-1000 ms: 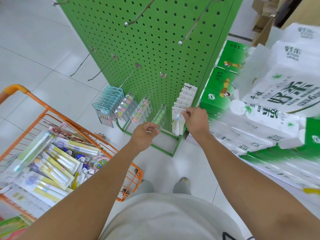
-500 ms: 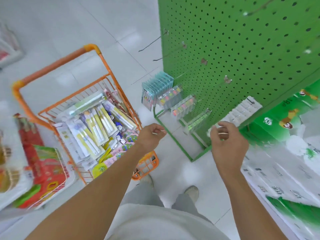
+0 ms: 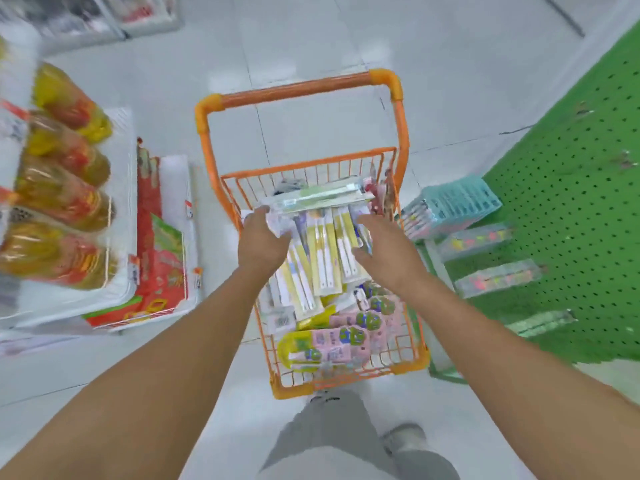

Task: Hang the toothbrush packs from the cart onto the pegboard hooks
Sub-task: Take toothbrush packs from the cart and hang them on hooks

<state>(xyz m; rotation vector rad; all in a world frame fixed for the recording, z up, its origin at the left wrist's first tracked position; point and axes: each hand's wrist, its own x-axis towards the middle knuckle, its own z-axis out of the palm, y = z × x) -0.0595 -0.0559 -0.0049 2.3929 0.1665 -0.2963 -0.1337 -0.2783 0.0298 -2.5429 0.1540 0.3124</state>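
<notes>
Both hands reach into the orange cart (image 3: 301,161). Left hand (image 3: 261,242) lies on the left edge of the heap of toothbrush packs (image 3: 322,251), fingers curled over what looks like the end of a white pack, though blur keeps me from saying it is truly gripped. Right hand (image 3: 381,251) sits at the heap's right side with fingers fairly straight and relaxed, touching or nearly touching the yellow-and-white packs, holding nothing I can make out. Pink children's packs (image 3: 349,336) fill the near end of the cart. To the right stands the green pegboard (image 3: 571,209), with packs already hung low on it. These blister cards should be light, flat, stiff and slick, inclined to slide off one another; pinching one by its top edge near the hang hole seems best.
</notes>
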